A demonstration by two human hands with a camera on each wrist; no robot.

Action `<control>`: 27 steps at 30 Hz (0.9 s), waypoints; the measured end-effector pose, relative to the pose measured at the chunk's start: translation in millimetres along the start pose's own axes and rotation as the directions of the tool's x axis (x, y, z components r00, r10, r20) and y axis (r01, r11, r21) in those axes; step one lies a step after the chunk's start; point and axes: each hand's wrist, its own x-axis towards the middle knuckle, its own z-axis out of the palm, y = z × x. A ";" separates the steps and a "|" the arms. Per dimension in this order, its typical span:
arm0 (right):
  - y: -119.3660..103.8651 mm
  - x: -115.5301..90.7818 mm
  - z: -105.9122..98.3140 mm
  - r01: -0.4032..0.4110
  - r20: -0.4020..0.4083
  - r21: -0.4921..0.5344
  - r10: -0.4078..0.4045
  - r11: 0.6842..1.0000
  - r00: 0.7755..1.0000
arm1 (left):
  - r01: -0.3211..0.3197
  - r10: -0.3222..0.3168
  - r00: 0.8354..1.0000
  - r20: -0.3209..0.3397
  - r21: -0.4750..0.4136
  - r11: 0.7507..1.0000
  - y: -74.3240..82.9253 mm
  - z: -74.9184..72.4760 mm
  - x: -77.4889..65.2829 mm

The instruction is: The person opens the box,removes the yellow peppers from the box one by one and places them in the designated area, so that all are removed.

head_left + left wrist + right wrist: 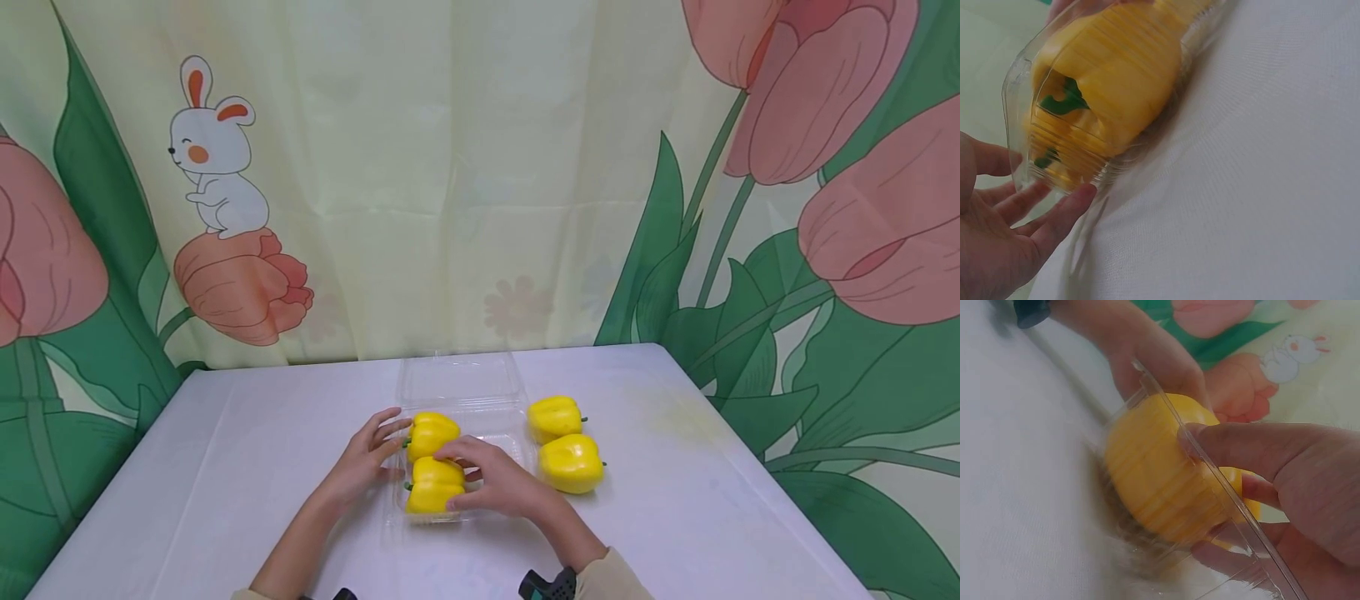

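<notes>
A clear plastic clamshell box [510, 433] lies with its lid folded back, away from me. Two yellow bell peppers with green stems sit in its left half, a far pepper [431, 435] and a near pepper [435, 487]. My right hand [498, 482] grips the near one, thumb on its near side and fingers over its far side; the right wrist view shows this pepper [1154, 469] through the box wall. Against the box's left side rests my left hand [363, 462], its fingers spread and lightly bent along the wall in the left wrist view.
Two more yellow peppers, one farther back [555, 418] and one nearer [572, 463], lie on the white tablecloth [675, 517] just right of the box. The transparent lid [461, 382] reaches near the table's back edge. Behind hangs a curtain [465, 183] printed with tulips and a rabbit.
</notes>
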 end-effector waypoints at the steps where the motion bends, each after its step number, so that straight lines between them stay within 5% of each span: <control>1: -0.1 0.3 0.2 -0.001 0.000 0.000 0.001 1.000 1.000 | 0.001 -0.001 1.000 -0.001 0.000 1.000 -0.1 0.0 0.1; 27: -0.1 4.1 5.9 -0.069 -0.085 0.011 0.069 0.998 0.994 | -0.011 0.011 1.000 0.003 -0.016 1.000 -2.7 -1.0 1.4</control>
